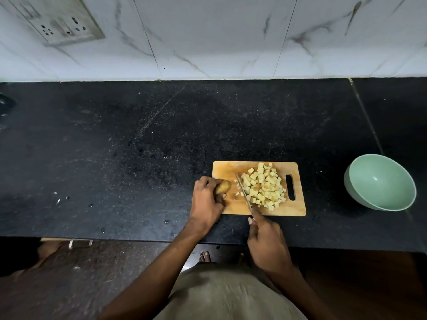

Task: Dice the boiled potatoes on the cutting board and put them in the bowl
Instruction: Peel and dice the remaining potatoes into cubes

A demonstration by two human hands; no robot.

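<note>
My right hand (268,245) grips the knife (244,194), blade laid against the left flank of the diced potato heap (263,187) on the cutting board (231,205). My left hand (205,202) curls around a whole unpeeled potato (223,187) at the board's left edge. The bowl (381,183) sits well apart to the right, with nothing in it that I can see. I judge the risks are cubes spilling onto the dark counter (138,146) during transfer, and the round potato rolling under the blade.

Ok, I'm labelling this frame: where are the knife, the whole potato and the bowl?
knife (244,194): head view, middle of blade.
whole potato (223,187): head view, exposed skin.
bowl (346,184): head view, left outer wall.
</note>
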